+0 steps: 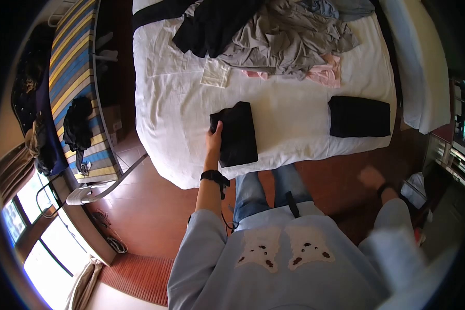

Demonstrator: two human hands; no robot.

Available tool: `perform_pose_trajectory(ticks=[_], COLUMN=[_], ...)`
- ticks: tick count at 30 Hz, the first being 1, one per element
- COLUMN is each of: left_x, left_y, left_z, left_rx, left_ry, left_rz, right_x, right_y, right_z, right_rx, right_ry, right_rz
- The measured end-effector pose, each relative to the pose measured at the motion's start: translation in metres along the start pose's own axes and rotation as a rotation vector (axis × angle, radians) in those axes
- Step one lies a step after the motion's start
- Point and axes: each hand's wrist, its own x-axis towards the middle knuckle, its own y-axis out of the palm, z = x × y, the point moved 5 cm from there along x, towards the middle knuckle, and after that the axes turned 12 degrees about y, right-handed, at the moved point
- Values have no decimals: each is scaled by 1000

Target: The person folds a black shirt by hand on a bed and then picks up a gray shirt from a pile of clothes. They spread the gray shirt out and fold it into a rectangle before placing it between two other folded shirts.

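Observation:
My left hand [213, 140] grips the left edge of a folded black garment [238, 135] on the near side of the bed. Its thumb lies on top and the other fingers are hidden beneath the cloth. My right hand [371, 178] hangs in the air off the bed's front edge, apart from any cloth and smeared by motion, so its fingers cannot be made out. Nearest to it on the bed lies a second folded black garment [359, 117], flat and rectangular.
The white bed [175, 119] holds a heap of grey clothes [284, 44], black cloth [212, 26], pink cloth [326, 71] and a small cream folded cloth [215, 73]. A striped folding bed [75, 62] stands at left, with a dark bundle [78, 124] on it. Shelves [452, 139] stand at right.

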Motion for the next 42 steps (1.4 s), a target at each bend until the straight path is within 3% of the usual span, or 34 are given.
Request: perform_pose_trajectory(ticks=[1,2,3,5,7,9,11,13,14,15,19,20,23,25,30,35,39,42], left_x=[-2,-4,-7,11,8,13,5,-4,-28,-35,-75,-84,-106,-110,-96,-75,-67,-40], left_y=[-1,-3,-10,-35,-57,-83,-96,-97,-88,-87,-73,-71,-62,-53,8,76,101,97], left_z=[-9,-18,-28,-9,-27,-14,4,38,23,32,53,54,59,59,19,-40,-93,-104], left_rx=[15,31,5,-203,-550,-726,-834,-860,-764,-723,-645,-612,-537,-513,-414,-759,-1083,-1113], left_ry=[38,74,107,57,134,165,36,-34,-88,-14,-86,-101,-141,-149,-111,-110,57,172], left_rz=[-35,-71,-100,-182,-154,-118,-207,-186,-234,-185,-232,-230,-195,-134,88,234,322,341], right_x=[23,51,79,98,134,142,178,203,208,210,239,248,279,247,179,68,-9,-64], right_y=[-20,-43,-69,-167,-219,-284,-319,-352,-372,-392,-432,-427,-412,-405,-353,-328,-308,-309], right_z=[-25,-50,-66,-69,-77,-62,-55,-41,-30,-18,6,9,21,37,69,108,145,144], right_rx=[-27,-12,-82,-90,122,165,362,505,608,714,945,1085,1014,1084,1194,1254,1126,1126], right_ry=[-3,110,31,29,107,29,127,166,149,134,135,238,228,234,-24,-277,-504,-528], right_rz=[-200,-153,-423,-530,-633,-898,-742,-833,-935,-1034,-1310,-981,-1001,-1087,-978,-740,-718,-820])
